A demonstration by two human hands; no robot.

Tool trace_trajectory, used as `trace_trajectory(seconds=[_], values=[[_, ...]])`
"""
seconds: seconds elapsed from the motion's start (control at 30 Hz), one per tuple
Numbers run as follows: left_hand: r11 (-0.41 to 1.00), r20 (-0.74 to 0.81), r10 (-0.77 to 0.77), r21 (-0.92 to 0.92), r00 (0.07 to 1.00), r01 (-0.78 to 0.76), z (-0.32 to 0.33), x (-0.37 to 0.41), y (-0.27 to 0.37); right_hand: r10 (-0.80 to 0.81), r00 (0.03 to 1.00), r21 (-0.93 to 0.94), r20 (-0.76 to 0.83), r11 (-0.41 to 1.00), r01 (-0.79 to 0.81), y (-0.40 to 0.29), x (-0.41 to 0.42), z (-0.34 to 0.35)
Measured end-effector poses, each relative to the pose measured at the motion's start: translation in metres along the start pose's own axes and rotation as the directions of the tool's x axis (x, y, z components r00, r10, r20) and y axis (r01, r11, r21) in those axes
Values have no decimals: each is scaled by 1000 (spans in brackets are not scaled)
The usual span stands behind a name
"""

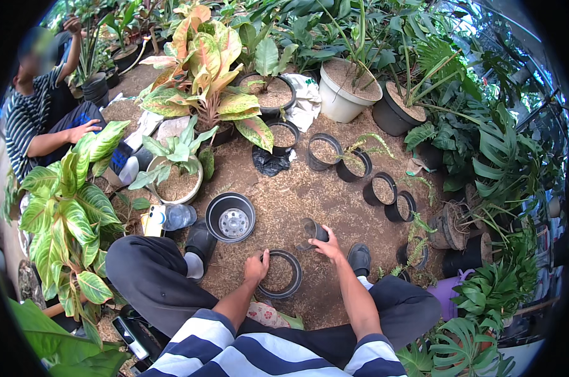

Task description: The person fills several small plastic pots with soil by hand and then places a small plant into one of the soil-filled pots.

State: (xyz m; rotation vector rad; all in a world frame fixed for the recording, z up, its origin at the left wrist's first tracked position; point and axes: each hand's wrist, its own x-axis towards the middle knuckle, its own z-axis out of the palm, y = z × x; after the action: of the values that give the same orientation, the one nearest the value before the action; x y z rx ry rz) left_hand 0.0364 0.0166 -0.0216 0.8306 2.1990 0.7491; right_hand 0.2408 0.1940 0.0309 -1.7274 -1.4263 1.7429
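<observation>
My left hand grips the left rim of a round black plastic pot, which holds a brown, grainy potting mix. In my right hand is a small dark scoop, apparently plastic, tilted above the ground to the upper right of that pot. Up and left of my left hand stands another black pot; its pale bottom shows drainage holes. Loose mix covers the ground around both pots. My fingers partly hide the scoop and the rim.
Several small black pots of mix curve along the right, some with ferns. A water bottle stands near my left shoe. Leafy potted plants surround the ground. Another person sits at the upper left.
</observation>
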Motion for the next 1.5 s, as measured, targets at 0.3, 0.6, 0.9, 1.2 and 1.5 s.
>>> trace_trajectory(seconds=[0.3,0.6,0.9,1.2,1.5], values=[[999,7,33,-8,999,-33,0,0,1,-45,968,-268,247,957,113,-110,-29,-59],[1000,19,30,-10,999,-30,1,1,0,-169,817,-739,551,355,572,-99,-114,29],[1000,37,22,1,999,-22,4,4,-6,-230,733,-565,640,507,651,-111,-87,26],[1000,39,6,-8,999,-5,-3,0,-1,-395,900,-648,-183,737,192,-72,31,-65],[1000,36,-12,-1,999,12,5,7,-5,-215,816,-506,-536,856,-106,28,48,39]])
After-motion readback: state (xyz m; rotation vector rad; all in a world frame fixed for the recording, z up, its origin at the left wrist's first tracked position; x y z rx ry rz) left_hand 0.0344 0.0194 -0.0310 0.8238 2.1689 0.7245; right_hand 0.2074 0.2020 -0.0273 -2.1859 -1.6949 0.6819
